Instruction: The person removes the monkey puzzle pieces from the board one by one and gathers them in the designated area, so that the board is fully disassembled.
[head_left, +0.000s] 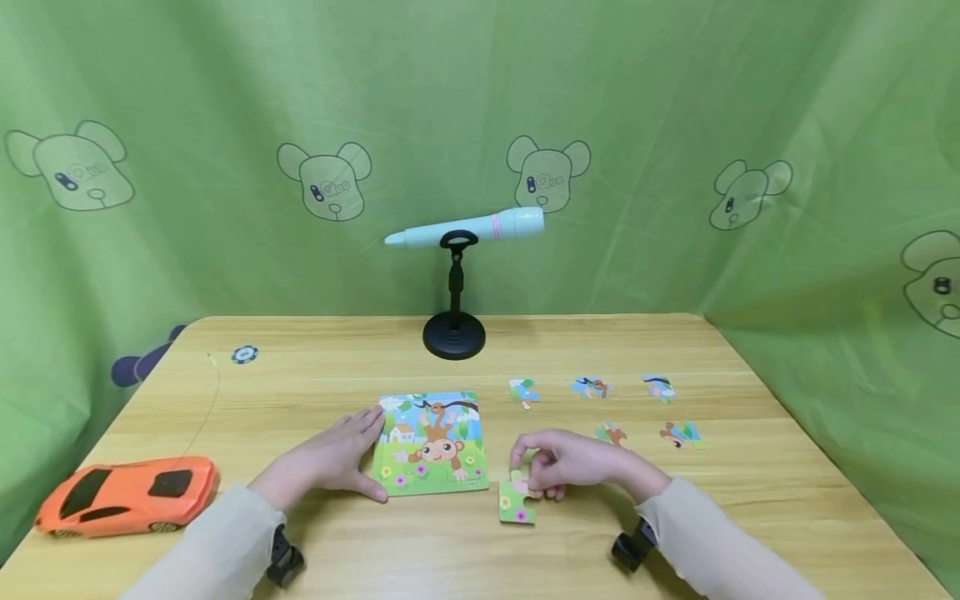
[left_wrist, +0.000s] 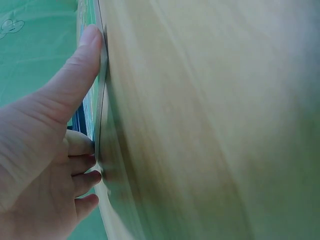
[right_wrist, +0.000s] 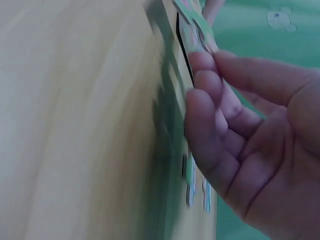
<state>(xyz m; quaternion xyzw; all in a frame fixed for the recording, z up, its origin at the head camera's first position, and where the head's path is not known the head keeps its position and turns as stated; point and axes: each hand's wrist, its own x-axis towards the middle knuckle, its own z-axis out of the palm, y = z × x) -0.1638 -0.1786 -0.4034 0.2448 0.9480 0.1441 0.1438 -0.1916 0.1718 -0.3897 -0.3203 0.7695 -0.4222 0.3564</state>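
Note:
A square jigsaw puzzle board (head_left: 431, 467) with a monkey picture lies flat on the table. My left hand (head_left: 337, 457) rests along its left side, thumb and fingers extended; in the left wrist view the thumb (left_wrist: 82, 62) touches the board's edge. Right of the board, my right hand (head_left: 573, 460) pinches a green puzzle piece (head_left: 516, 505) with yellow and pink flowers. The right wrist view shows that piece (right_wrist: 201, 24) between thumb and fingers, raised off the table. Beyond the right hand lie several loose puzzle pieces (head_left: 592, 387), one partly hidden behind it.
An orange toy car (head_left: 131, 497) sits at the left front. A blue toy microphone (head_left: 465, 231) rests on a black stand (head_left: 454, 336) at the back. A round chip (head_left: 244, 354) lies at the back left. Green curtain (head_left: 450, 100) hangs around the wooden table (head_left: 420, 554).

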